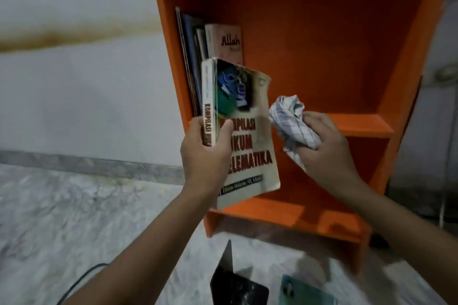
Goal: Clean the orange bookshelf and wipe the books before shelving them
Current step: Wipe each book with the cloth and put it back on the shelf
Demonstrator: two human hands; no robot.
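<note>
The orange bookshelf stands against the white wall. Several books lean upright at the left end of its middle shelf, among them a beige one with dark lettering. My left hand grips a cream paperback with red title letters by its spine, holding it upright in front of those books. My right hand clutches a crumpled white checked cloth just to the right of the paperback's cover, close to it.
On the marble floor below the shelf lie a dark book standing partly open and a teal book. A black cable runs at the lower left. The right part of the middle shelf holds nothing.
</note>
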